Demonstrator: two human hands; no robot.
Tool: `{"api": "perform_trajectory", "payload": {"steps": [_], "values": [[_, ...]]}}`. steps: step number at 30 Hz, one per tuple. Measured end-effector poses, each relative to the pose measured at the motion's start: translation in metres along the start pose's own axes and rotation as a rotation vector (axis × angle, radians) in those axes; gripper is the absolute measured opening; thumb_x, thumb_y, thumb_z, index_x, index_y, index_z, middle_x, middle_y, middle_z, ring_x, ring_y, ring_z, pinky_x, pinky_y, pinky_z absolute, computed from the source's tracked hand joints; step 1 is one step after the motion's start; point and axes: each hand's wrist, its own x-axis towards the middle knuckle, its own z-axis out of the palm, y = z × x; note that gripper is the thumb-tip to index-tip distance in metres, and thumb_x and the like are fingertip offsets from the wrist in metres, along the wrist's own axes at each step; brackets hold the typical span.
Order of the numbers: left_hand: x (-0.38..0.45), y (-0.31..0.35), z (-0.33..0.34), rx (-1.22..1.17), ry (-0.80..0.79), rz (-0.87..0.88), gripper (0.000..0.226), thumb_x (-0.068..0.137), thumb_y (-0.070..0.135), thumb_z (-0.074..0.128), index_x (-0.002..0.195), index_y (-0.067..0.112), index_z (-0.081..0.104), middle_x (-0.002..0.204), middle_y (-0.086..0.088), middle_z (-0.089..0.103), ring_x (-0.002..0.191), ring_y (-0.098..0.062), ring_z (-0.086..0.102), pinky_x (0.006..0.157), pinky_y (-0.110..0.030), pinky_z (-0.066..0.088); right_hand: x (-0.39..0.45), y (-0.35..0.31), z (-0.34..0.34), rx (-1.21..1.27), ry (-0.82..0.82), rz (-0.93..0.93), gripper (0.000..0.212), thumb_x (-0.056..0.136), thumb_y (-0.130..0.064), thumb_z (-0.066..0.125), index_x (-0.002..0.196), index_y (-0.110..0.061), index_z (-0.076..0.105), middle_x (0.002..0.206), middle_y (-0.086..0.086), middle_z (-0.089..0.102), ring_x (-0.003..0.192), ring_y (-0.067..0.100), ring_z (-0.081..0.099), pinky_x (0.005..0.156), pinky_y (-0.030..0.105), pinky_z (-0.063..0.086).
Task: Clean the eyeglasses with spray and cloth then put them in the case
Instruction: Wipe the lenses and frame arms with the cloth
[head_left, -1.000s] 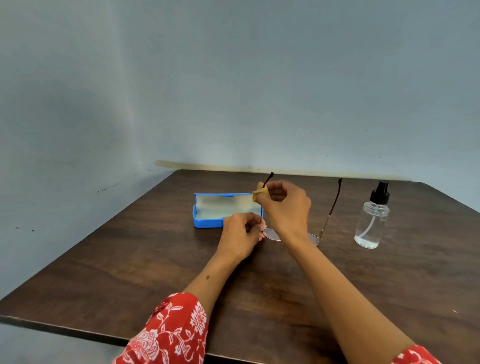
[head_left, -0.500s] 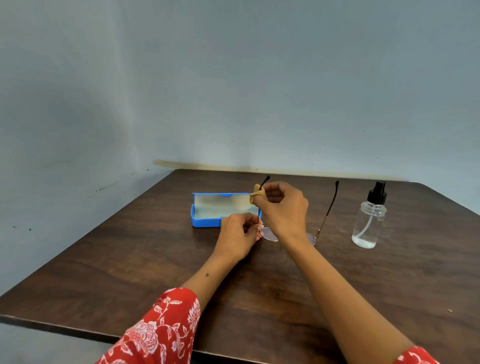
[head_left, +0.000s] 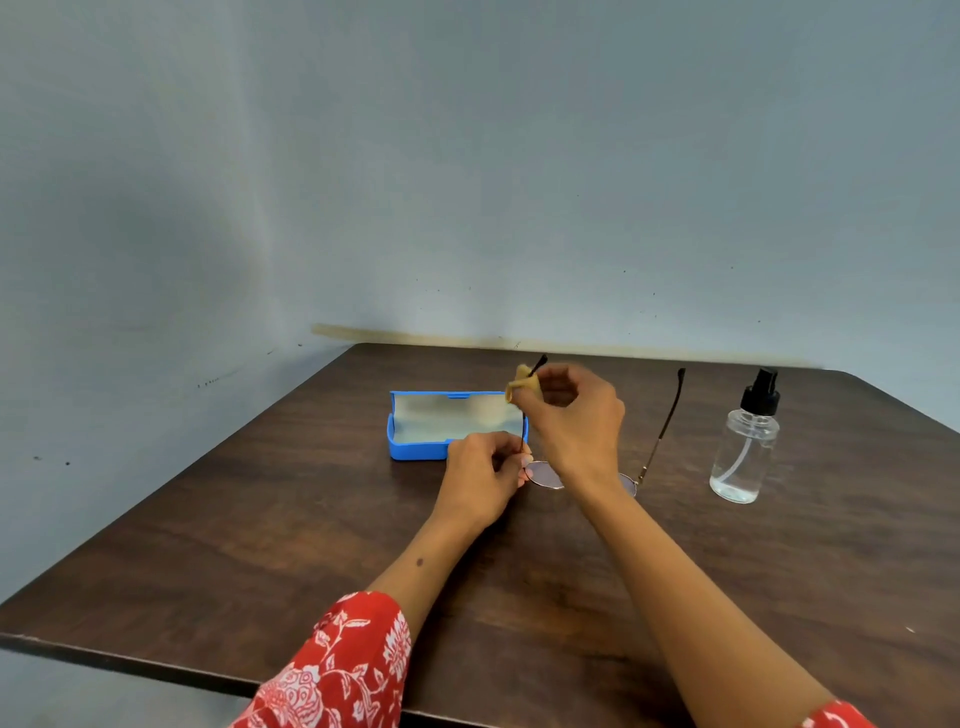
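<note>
The eyeglasses (head_left: 545, 474) are held over the table (head_left: 260, 519) by the left hand (head_left: 480, 475), pinched at the hinge — one temple runs up and away into the cloth (head_left: 521, 387), pinched around it by the right hand (head_left: 574, 415), just before the open case (head_left: 415, 449).

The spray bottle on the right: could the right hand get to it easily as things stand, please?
Probably yes, once freed. The spray bottle stands alone on the table with bare wood around it, but the right hand now pinches the cloth around an arm of the eyeglasses.

Plain room: bare blue-grey wall (head_left: 467, 182), dark wooden table (head_left: 260, 545).
</note>
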Motion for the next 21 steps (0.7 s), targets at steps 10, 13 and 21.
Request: {"api": "perform_trajectory", "payload": {"steps": [10, 13, 21], "values": [[-0.001, 0.003, -0.002, 0.061, -0.013, 0.025, 0.017, 0.088, 0.005, 0.058, 0.102, 0.007, 0.068, 0.090, -0.005, 0.071, 0.085, -0.012, 0.067, 0.085, -0.028, 0.054, -0.007, 0.013, 0.003, -0.025, -0.009, 0.028, 0.013, 0.071, -0.009, 0.072, 0.081, -0.017, 0.069, 0.069, -0.010, 0.067, 0.063, 0.000, 0.062, 0.059, 0.004, 0.044], [-0.003, 0.005, -0.002, 0.041, -0.002, 0.027, 0.013, 0.088, 0.003, 0.057, 0.095, 0.005, 0.069, 0.082, -0.007, 0.071, 0.078, -0.015, 0.069, 0.080, -0.027, 0.056, -0.004, 0.008, 0.002, -0.012, 0.019, 0.014, 0.012, 0.071, -0.010, 0.073, 0.078, -0.018, 0.068, 0.067, -0.013, 0.066, 0.062, -0.003, 0.060, 0.060, 0.004, 0.044], [0.000, -0.001, 0.001, 0.002, -0.001, -0.005, 0.013, 0.086, 0.005, 0.061, 0.096, 0.007, 0.070, 0.083, -0.005, 0.071, 0.077, -0.011, 0.069, 0.081, -0.033, 0.057, -0.001, -0.011, 0.001, 0.129, 0.104, -0.069, 0.016, 0.072, -0.010, 0.075, 0.080, -0.020, 0.065, 0.071, -0.010, 0.067, 0.063, 0.001, 0.062, 0.063, 0.011, 0.048]]}}
